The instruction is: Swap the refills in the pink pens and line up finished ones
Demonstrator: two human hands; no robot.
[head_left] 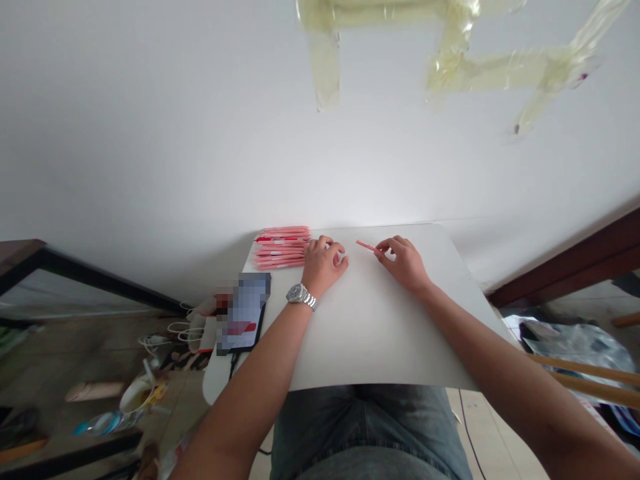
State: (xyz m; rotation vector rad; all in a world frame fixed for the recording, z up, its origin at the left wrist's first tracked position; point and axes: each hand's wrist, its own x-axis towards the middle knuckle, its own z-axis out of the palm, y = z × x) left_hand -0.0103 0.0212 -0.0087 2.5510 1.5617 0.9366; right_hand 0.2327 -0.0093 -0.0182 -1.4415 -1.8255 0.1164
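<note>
Landmark: the row of pink sticks [281,252] is laid near the far left corner of the worktop [360,333]; the sticks are set side by side, their long axes running left to right.
Single stick: one pink stick [367,246] is held to the right of the row, well apart from it, with the left hand [320,263] placed between.
Long axis: the single stick is kept roughly parallel to those in the row, with a slight slant; its free tip is pointed leftward, toward the row, and is set a little farther from the body than the gripped end.
Right fingers: the stick's right end is pinched by the thumb and fingers of the right hand [404,261], so the stick is extended leftward from them, toward the row.
Left fingers: these are curled at the row's right end, with thumb and forefinger bent toward each other; whether anything is held in them, or the row is touched, cannot be told.
Nearer hand: the row is closely approached by the left hand only; the single stick's free tip is directed at that hand, a gap being left between.
Wristwatch [301,295]: worn on the left wrist, on the body side of the row's right end.
Phone [253,320]: laid on the body side of the row, toward its left end; its screen is partly pixelated.
</note>
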